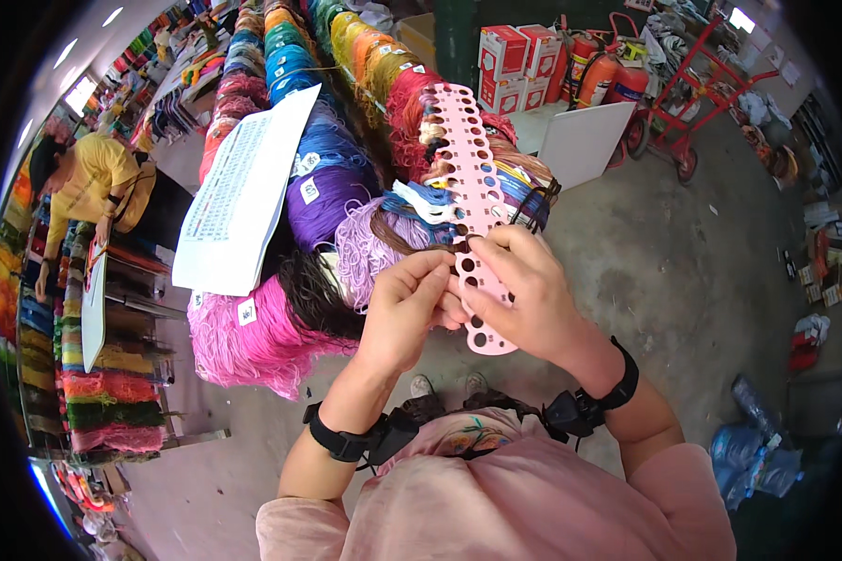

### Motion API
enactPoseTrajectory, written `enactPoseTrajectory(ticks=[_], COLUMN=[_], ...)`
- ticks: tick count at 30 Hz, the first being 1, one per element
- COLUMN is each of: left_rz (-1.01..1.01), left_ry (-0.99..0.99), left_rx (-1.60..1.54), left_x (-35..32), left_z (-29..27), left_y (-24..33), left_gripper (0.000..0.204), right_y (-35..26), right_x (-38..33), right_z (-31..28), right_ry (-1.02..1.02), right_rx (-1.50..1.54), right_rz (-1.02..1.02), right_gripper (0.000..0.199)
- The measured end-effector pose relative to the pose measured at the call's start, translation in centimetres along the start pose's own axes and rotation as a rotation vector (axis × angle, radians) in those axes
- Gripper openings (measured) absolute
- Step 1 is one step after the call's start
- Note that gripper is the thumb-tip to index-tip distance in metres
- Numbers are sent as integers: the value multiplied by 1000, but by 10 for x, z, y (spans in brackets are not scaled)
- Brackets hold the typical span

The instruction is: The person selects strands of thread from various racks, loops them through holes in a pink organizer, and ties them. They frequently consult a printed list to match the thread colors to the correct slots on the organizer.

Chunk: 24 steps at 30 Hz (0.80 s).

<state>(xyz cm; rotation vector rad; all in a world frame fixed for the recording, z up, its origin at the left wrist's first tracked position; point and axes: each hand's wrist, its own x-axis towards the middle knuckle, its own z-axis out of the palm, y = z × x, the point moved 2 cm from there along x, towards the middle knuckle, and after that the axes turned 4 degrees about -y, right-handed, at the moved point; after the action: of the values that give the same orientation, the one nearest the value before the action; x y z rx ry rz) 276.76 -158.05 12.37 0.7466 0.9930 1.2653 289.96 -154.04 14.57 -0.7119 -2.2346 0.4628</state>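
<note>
A long pink card point(466, 192) with two rows of round holes stands tilted in front of me, several holes on its upper part filled with tied yarn samples. My right hand point(524, 290) grips the card at its middle, thumb and fingers pinched near a hole. My left hand point(404, 304) pinches a thin brown yarn strand point(398, 241) that runs to the card's left edge. Both wrists wear black straps.
A long row of yarn bundles point(323, 178) in pink, purple, blue, orange and red stretches away ahead, with a white printed sheet point(243, 192) lying on it. A person in a yellow shirt point(89, 182) works at left. Red-and-white boxes point(515, 56), fire extinguishers and a red trolley point(692, 103) stand at the back.
</note>
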Motion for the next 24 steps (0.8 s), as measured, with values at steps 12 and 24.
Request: enactPoseTrajectory(ticks=[12,24], left_rz=[-14,48], left_ry=[-108,-69], left_rx=[-288,-356], left_x=[19,27], left_z=[5,17], left_y=[-16,-21], left_gripper=[14,11], right_y=[-1,7], right_x=[1,7], right_z=[-4,-17], right_ry=[58,-79], right_rx=[-110,51], right_rz=[21,122], right_gripper=[30,22])
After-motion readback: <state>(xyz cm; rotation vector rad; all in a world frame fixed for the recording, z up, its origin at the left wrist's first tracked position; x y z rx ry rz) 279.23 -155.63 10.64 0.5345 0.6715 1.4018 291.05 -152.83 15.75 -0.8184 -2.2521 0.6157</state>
